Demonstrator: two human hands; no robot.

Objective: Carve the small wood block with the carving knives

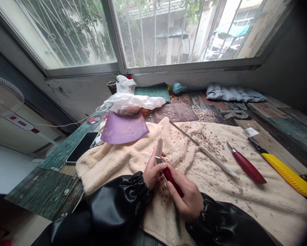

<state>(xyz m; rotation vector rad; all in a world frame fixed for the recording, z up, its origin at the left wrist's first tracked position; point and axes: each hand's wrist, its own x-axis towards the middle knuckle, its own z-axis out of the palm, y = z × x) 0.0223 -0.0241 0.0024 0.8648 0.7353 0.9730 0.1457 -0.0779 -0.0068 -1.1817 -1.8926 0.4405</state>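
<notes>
My left hand (152, 172) is closed around a small pale piece of wood (159, 147), whose upper end sticks up past the fingers. Wrapped in my right hand (185, 193) is the red handle of a carving knife (172, 179). Its short blade lies against the wood, and my left thumb rests close to the blade's back. Both hands are above a beige towel (128, 160) scattered with brown shavings. To the right on the towel lie a thin file (207, 153) with a wrapped pale handle and a second red-handled carving knife (248, 167).
A yellow-handled saw (287, 171) lies at the right. Purple sandpaper (124, 128) and a phone (83, 147) are on the left. Behind them are a white plastic bag (138, 101), a green mat (153, 93) and a grey padded bundle (232, 93). A fan (7, 99) stands left of the table.
</notes>
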